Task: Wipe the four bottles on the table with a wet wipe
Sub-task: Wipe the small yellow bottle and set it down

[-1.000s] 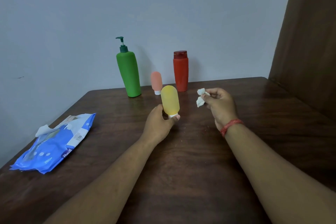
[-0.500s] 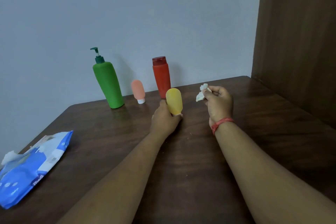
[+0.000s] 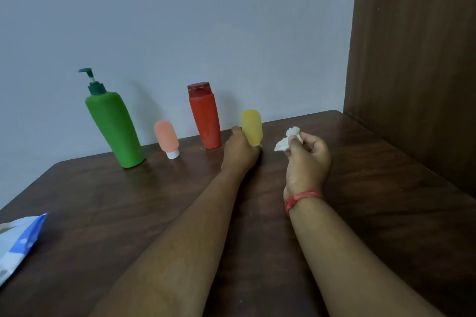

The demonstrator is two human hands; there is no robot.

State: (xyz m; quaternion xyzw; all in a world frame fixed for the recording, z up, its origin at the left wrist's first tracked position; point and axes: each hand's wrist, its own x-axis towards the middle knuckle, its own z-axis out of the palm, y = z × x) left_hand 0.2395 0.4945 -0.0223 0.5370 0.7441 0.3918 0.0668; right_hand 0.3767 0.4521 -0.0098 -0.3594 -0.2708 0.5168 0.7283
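Note:
My left hand (image 3: 240,152) grips a small yellow bottle (image 3: 252,126) by its lower end, cap down, at the far side of the table just right of the red bottle (image 3: 205,117). My right hand (image 3: 307,159) pinches a crumpled white wet wipe (image 3: 288,137) a little to the right of the yellow bottle, not touching it. A tall green pump bottle (image 3: 113,123) and a small pink bottle (image 3: 167,137) standing on its white cap are in a row against the wall, left of the red one.
The dark wooden table (image 3: 103,201) meets a grey wall behind the bottles. A brown wooden panel (image 3: 417,59) rises along the table's right side. A blue and white wet-wipe pack (image 3: 18,242) lies at the left edge, partly cut off.
My left hand has carried the yellow bottle away from me to a spot beside the red bottle. My right hand with the wipe has followed. The camera has turned right, pushing the pack out of view.

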